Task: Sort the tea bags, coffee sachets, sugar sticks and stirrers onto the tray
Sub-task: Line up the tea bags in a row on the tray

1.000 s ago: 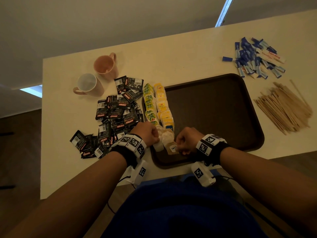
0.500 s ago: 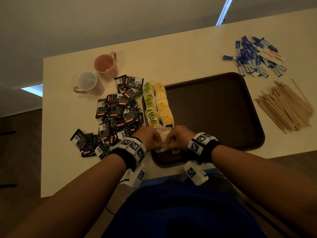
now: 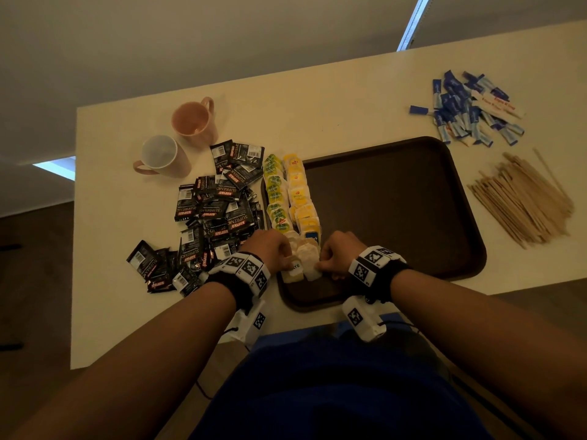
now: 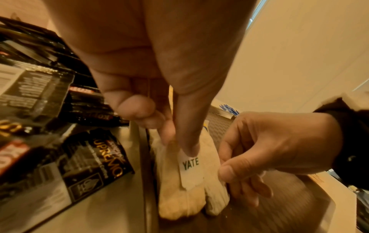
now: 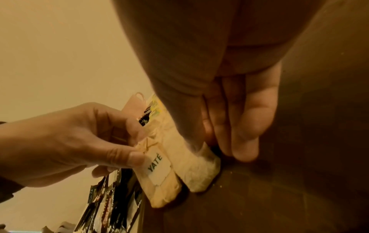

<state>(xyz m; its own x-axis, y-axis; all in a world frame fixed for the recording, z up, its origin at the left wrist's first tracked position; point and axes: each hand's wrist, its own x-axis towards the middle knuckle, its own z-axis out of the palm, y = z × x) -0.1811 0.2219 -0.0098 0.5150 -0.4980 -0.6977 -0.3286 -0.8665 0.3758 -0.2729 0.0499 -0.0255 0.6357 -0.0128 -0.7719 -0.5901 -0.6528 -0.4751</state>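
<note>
Two rows of green and yellow tea bags [image 3: 287, 195] lie along the left edge of the brown tray [image 3: 397, 201]. At their near end my left hand [image 3: 287, 265] pinches a pale tea bag [image 4: 179, 197] with a white "YATE" tag [image 4: 191, 167], thumb on the tag's top. My right hand [image 3: 324, 263] pinches the pale tea bag [image 5: 197, 171] lying right beside it on the tray. Black coffee sachets [image 3: 219, 214] are heaped left of the tray. Blue sugar sticks [image 3: 467, 112] and wooden stirrers [image 3: 524, 201] lie to its right.
Two pink mugs [image 3: 193, 119] [image 3: 160, 155] stand at the table's far left, behind the sachets. Most of the tray's floor right of the tea rows is bare. The table's near edge [image 3: 178, 354] runs just below my wrists.
My hands, a little apart a second ago, have come together at the tray's near left corner. The two pale tea bags now lie side by side between them.
</note>
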